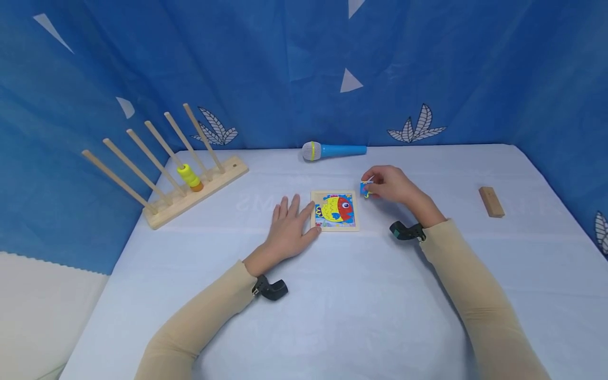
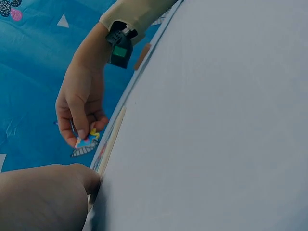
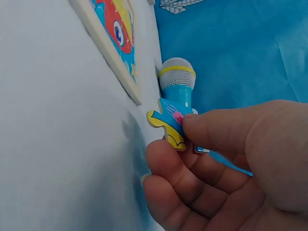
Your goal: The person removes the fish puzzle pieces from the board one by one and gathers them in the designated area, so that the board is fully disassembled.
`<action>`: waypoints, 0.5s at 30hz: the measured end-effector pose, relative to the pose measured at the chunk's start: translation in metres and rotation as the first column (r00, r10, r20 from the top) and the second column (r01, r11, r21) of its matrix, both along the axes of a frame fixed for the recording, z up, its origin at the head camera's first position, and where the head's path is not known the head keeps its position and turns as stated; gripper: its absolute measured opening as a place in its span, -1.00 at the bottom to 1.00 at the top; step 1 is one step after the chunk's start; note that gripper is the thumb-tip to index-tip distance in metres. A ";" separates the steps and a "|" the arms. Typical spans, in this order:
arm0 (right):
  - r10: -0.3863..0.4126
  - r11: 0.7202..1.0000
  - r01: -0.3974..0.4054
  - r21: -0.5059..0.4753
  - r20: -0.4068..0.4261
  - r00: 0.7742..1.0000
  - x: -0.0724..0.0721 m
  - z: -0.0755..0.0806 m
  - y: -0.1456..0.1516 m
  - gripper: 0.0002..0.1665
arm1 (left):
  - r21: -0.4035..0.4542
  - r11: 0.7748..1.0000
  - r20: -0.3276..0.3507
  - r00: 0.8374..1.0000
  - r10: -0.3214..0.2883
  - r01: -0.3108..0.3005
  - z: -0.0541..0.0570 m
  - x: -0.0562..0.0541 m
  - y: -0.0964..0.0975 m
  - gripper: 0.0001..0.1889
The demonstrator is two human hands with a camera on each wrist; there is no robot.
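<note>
A square wooden jigsaw puzzle [image 1: 339, 229] with a red and yellow fish picture lies flat on the table; bare wood shows at its upper left corner. My left hand [image 1: 287, 229] rests at its left side with fingers spread and straight, thumb and index finger touching the frame. Just right of the puzzle, my right hand [image 1: 389, 184] pinches a puzzle piece [image 3: 168, 118] between thumb and fingers, held above the table. The piece is blue with yellow parts and a pink mark, as the right wrist view shows.
Behind the puzzle lies a blue toy microphone [image 1: 343, 150]. A wooden peg stand [image 1: 190, 198] with upright rods and several yellow-green and orange beads [image 1: 189, 176] is at the left. On the right sits a wooden block [image 1: 491, 201]. A blue curtain [image 1: 285, 74] hangs along the table's back edge.
</note>
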State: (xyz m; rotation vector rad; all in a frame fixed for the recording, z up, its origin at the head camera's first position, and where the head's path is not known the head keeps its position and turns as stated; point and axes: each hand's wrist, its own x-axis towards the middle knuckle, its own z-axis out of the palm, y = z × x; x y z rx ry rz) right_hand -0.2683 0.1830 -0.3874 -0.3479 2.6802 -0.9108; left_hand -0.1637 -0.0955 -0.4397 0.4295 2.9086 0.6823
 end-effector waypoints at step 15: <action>-0.003 0.999 0.003 0.045 0.002 1.000 -0.003 -0.014 0.002 -0.69 | -0.028 1.000 0.006 1.000 -0.006 0.006 0.001 0.000 0.000 -0.26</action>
